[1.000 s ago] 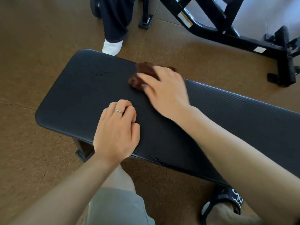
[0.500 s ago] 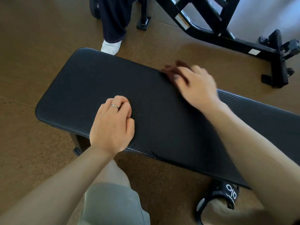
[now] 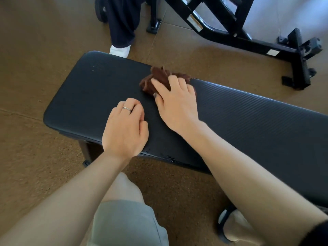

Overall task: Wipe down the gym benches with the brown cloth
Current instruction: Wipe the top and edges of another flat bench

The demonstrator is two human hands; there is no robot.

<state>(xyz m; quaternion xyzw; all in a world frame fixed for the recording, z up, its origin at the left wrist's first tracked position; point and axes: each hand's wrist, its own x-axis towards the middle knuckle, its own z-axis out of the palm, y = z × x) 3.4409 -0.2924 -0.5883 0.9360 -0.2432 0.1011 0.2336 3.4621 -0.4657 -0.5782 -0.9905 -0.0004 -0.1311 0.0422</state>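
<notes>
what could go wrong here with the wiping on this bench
1. The brown cloth is bunched under the right hand at the far edge of the bench; a stroke outward might push it off onto the floor.
2. Bunched up, it may leave streaks unwiped.
3. The left hand rests on the pad beside it, so the spot beneath may get skipped.

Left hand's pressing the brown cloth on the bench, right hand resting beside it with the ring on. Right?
Hands are swapped. In the head view the right hand presses the brown cloth on the bench; the left hand, wearing the ring, rests beside it.
</notes>
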